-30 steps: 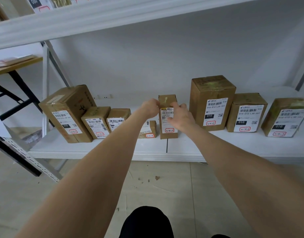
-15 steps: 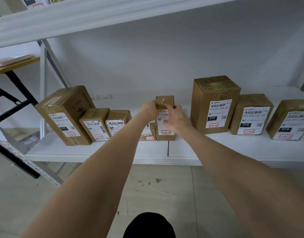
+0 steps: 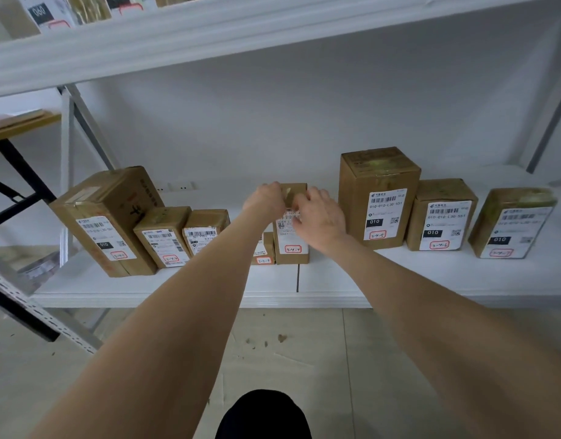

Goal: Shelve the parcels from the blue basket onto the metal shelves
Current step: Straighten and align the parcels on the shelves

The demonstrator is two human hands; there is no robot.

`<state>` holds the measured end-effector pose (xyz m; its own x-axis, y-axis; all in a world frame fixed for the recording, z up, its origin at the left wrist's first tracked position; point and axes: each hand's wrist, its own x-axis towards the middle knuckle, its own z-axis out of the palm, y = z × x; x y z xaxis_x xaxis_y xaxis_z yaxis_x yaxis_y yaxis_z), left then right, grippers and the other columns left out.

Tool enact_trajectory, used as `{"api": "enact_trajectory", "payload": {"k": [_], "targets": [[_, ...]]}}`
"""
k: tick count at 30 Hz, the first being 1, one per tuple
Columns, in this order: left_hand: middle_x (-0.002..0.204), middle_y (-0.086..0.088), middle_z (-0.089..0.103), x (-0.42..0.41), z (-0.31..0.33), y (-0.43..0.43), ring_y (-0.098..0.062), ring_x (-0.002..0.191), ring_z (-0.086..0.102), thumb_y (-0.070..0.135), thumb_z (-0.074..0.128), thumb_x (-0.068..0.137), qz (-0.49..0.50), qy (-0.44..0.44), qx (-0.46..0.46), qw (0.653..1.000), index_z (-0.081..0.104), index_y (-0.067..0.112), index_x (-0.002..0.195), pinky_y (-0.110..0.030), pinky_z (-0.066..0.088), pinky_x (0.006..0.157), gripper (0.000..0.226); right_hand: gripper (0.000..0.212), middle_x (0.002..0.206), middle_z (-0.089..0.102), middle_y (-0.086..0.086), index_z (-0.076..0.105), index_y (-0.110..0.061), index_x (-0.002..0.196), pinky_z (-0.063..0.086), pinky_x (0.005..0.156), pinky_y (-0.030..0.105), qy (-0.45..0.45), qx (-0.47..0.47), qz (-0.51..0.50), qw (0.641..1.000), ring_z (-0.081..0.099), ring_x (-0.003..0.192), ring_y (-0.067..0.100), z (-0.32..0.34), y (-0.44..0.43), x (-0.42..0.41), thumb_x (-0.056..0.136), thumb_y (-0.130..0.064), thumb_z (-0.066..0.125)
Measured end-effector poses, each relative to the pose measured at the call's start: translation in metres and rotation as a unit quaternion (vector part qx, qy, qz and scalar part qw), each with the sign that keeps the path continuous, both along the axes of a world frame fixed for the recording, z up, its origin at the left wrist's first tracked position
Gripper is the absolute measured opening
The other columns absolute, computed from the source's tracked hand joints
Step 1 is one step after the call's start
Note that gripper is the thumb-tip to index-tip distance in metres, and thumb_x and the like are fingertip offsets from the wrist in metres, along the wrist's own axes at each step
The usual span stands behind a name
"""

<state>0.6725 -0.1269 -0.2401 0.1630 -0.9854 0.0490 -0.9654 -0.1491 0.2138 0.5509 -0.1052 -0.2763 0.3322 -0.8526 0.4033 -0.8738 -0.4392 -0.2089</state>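
A narrow upright brown parcel (image 3: 292, 253) with a white label stands in the middle of the white metal shelf (image 3: 399, 280). My left hand (image 3: 265, 200) grips its top left side. My right hand (image 3: 320, 217) holds its top right and covers part of the label. A low small parcel (image 3: 264, 250) sits just left of it, mostly hidden by my left forearm. The blue basket is out of view.
Left of the hands stand a large tilted box (image 3: 108, 220) and two small boxes (image 3: 163, 236) (image 3: 203, 229). On the right are a tall box (image 3: 378, 198) and two medium boxes (image 3: 442, 215) (image 3: 511, 223). An upper shelf (image 3: 209, 33) carries more parcels. A black-legged table (image 3: 16, 128) is at far left.
Both hands have slid up toward the top of the narrow parcel, which has shifted slightly left and stands on the shelf. The camera has tilted a little.
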Motion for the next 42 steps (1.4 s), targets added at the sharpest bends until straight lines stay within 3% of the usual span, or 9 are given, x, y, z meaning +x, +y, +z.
{"api": "enact_trajectory", "payload": {"k": [4, 9, 12, 19, 25, 29, 32, 38, 42], "targets": [[0.131, -0.013, 0.052, 0.037, -0.024, 0.013, -0.029, 0.116, 0.054, -0.003, 0.042, 0.092, 0.024, -0.062, 0.025, 0.997, 0.045, 0.007, 0.135, -0.038, 0.050, 0.092, 0.045, 0.027, 0.119, 0.055, 0.005, 0.057, -0.019, 0.120, 0.045, 0.088, 0.035, 0.091, 0.001, 0.056, 0.994, 0.052, 0.111, 0.023, -0.027, 0.011, 0.028, 0.095, -0.029, 0.051], [0.126, -0.011, 0.052, 0.065, -0.052, 0.016, -0.028, 0.118, 0.052, 0.001, 0.049, 0.089, -0.029, -0.136, 0.075, 0.987, 0.045, 0.007, 0.134, -0.038, 0.047, 0.091, 0.046, 0.054, 0.119, 0.055, 0.013, 0.061, -0.017, 0.118, 0.043, 0.093, 0.046, 0.039, -0.148, -0.015, 0.988, 0.053, 0.109, 0.034, -0.036, -0.012, 0.043, 0.066, -0.003, 0.072], [0.123, -0.010, 0.051, 0.067, -0.069, 0.012, -0.028, 0.117, 0.052, 0.006, 0.058, 0.087, -0.050, -0.150, 0.097, 0.983, 0.044, 0.007, 0.132, -0.040, 0.050, 0.089, 0.048, 0.076, 0.147, 0.034, 0.007, 0.037, -0.023, 0.141, 0.029, 0.109, 0.047, 0.105, -0.050, -0.006, 0.993, 0.031, 0.135, 0.033, -0.032, -0.022, 0.045, 0.075, -0.009, 0.071], [0.137, -0.012, 0.042, 0.069, -0.097, -0.002, -0.030, 0.126, 0.046, 0.004, 0.055, 0.090, -0.046, -0.167, 0.123, 0.977, 0.033, 0.006, 0.141, -0.043, 0.048, 0.090, 0.056, 0.097, 0.156, 0.019, 0.005, 0.022, -0.025, 0.147, 0.024, 0.112, 0.046, 0.127, 0.005, -0.044, 0.991, 0.015, 0.144, 0.033, -0.034, -0.036, 0.047, 0.069, -0.010, 0.078], [0.125, -0.008, 0.049, 0.062, -0.093, 0.001, -0.029, 0.115, 0.054, 0.008, 0.060, 0.087, -0.052, -0.156, 0.136, 0.977, 0.049, 0.011, 0.131, -0.039, 0.050, 0.083, 0.045, 0.094, 0.158, 0.015, 0.006, 0.017, -0.024, 0.150, 0.015, 0.116, 0.051, 0.142, 0.013, -0.049, 0.989, 0.012, 0.146, 0.034, -0.032, -0.036, 0.048, 0.075, -0.010, 0.073], [0.118, -0.006, 0.055, 0.060, -0.086, 0.016, -0.027, 0.109, 0.057, 0.011, 0.063, 0.085, -0.054, -0.150, 0.156, 0.975, 0.051, 0.011, 0.127, -0.038, 0.052, 0.082, 0.044, 0.090, 0.160, 0.014, 0.008, 0.014, -0.022, 0.152, 0.013, 0.117, 0.052, 0.142, 0.022, -0.047, 0.988, 0.011, 0.147, 0.035, -0.029, -0.028, 0.045, 0.083, -0.029, 0.072], [0.116, -0.005, 0.058, 0.057, -0.075, 0.029, -0.026, 0.108, 0.058, 0.016, 0.071, 0.081, -0.051, -0.129, 0.167, 0.976, 0.049, 0.010, 0.127, -0.040, 0.053, 0.086, 0.051, 0.087, 0.155, 0.022, 0.013, 0.021, -0.020, 0.150, 0.019, 0.115, 0.047, 0.113, 0.009, -0.032, 0.993, 0.020, 0.143, 0.033, -0.025, -0.015, 0.034, 0.083, -0.040, 0.071], [0.121, -0.004, 0.059, 0.045, -0.015, 0.043, -0.024, 0.108, 0.057, 0.029, 0.070, 0.081, -0.054, -0.018, 0.091, 0.994, 0.050, 0.013, 0.128, -0.035, 0.050, 0.090, 0.053, 0.066, 0.131, 0.042, 0.002, 0.041, -0.021, 0.136, 0.046, 0.088, 0.033, 0.006, -0.007, 0.072, 0.997, 0.048, 0.117, 0.021, -0.003, 0.007, 0.020, 0.082, -0.045, 0.070], [0.131, -0.007, 0.054, 0.025, 0.037, 0.042, -0.025, 0.118, 0.052, 0.027, 0.073, 0.079, -0.066, 0.050, 0.024, 0.996, 0.045, 0.013, 0.136, -0.032, 0.043, 0.096, 0.065, 0.090, 0.145, 0.034, -0.001, 0.029, -0.027, 0.147, 0.042, 0.103, 0.039, -0.135, 0.105, 0.057, 0.984, 0.041, 0.129, 0.021, 0.025, 0.008, 0.009, 0.074, -0.043, 0.079]]}}
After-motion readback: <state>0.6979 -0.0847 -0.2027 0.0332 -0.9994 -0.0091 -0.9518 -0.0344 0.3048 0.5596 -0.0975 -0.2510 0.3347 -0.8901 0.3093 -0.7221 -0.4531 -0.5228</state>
